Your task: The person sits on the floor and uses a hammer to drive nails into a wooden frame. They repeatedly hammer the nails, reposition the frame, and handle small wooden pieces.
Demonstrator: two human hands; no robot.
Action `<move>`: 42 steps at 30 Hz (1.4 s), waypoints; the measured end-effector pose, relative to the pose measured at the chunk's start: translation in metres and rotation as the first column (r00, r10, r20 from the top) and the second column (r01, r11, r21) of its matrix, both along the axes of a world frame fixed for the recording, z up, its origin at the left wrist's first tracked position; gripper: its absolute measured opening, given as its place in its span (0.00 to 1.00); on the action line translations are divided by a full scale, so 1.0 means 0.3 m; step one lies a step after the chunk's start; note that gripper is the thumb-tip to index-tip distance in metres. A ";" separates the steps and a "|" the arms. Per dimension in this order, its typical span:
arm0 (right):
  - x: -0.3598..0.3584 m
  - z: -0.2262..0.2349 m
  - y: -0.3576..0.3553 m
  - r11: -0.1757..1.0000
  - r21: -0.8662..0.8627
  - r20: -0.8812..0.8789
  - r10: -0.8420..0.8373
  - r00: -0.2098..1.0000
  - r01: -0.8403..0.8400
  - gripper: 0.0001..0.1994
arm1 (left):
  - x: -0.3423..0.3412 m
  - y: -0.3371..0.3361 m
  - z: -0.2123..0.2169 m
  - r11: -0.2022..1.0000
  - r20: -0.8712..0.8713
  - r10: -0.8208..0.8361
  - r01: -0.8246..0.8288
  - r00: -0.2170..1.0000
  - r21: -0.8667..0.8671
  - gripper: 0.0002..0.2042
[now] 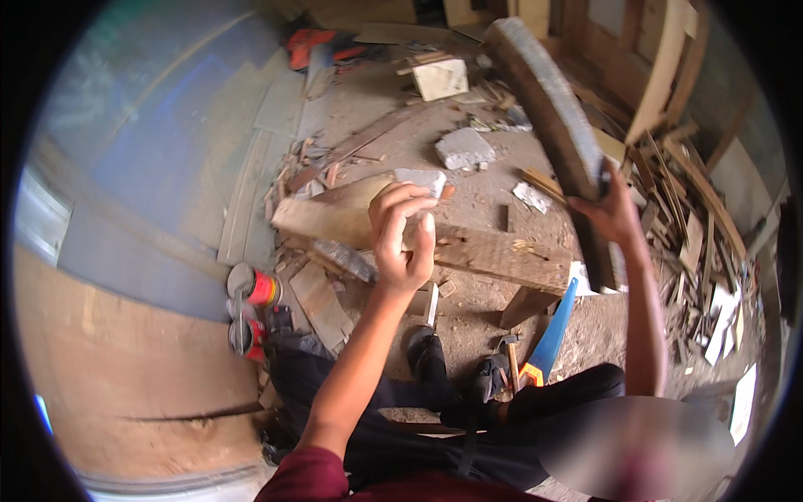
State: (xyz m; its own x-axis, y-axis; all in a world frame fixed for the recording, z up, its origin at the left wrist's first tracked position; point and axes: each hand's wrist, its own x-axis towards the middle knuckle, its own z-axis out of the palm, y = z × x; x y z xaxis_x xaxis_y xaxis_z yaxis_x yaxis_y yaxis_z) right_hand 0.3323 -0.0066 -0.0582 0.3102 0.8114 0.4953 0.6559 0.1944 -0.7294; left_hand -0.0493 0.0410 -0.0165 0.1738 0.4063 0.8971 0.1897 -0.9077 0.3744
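Note:
A long, thick wooden beam (548,109) stands tilted on my right side, its far end raised toward the top of the view. My right hand (615,209) is closed around the beam's lower part. My left hand (403,234) hovers over a rough timber (506,255) lying crosswise in front of me. Its fingers are curved, with a gap to the thumb and nothing visible between them. Just beyond those fingertips shows a pale block (425,180), partly covered by them; whether they touch it I cannot tell.
A blue handsaw (554,330) leans against the timber. Near my shoes lies a hammer (513,361). Red-labelled cans (263,289) stand at left. Farther off are a concrete chunk (465,149) and a white block (441,79). Scrap wood (698,226) is heaped at right.

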 end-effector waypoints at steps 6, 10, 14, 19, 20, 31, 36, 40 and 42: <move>-0.424 0.616 -0.258 0.985 -0.166 0.376 0.018 0.926 0.049 0.47 | -0.182 -0.175 -0.114 0.910 0.326 0.397 -0.322 0.858 -0.262 0.17; -0.628 0.701 -0.237 0.951 -0.292 0.470 0.234 0.851 -0.100 0.48 | -0.274 -0.206 -0.278 0.532 0.649 0.345 0.429 0.678 -0.730 0.33; -0.837 0.625 -0.166 0.815 -0.569 0.500 0.448 0.741 -0.109 0.51 | -0.288 -0.137 -0.221 0.300 0.893 0.086 0.843 0.442 -0.447 0.43; -0.884 0.590 -0.088 0.732 -0.675 0.500 0.541 0.676 -0.086 0.53 | -0.270 -0.125 -0.126 0.160 0.948 0.154 0.939 0.280 -0.303 0.47; -0.881 0.582 -0.071 0.745 -0.661 0.521 0.541 0.660 -0.088 0.53 | -0.261 -0.113 -0.120 0.143 0.939 0.168 0.935 0.301 -0.326 0.48; -0.797 0.536 -0.124 0.896 -0.385 0.837 0.237 0.493 0.222 0.61 | -0.269 -0.065 -0.117 0.134 0.832 0.145 0.823 0.535 -0.552 0.50; -0.730 0.472 -0.198 0.960 -0.238 0.843 0.129 0.522 0.149 0.60 | -0.361 -0.081 -0.137 0.125 0.844 0.039 0.835 0.535 -0.535 0.54; -0.715 0.466 -0.229 0.970 -0.218 0.828 0.127 0.546 0.106 0.59 | -0.338 -0.117 -0.119 0.108 0.841 0.051 0.835 0.538 -0.540 0.56; -0.715 0.457 -0.248 0.975 -0.212 0.813 0.138 0.566 0.067 0.58 | -0.324 -0.121 -0.125 0.106 0.839 0.036 0.833 0.543 -0.544 0.55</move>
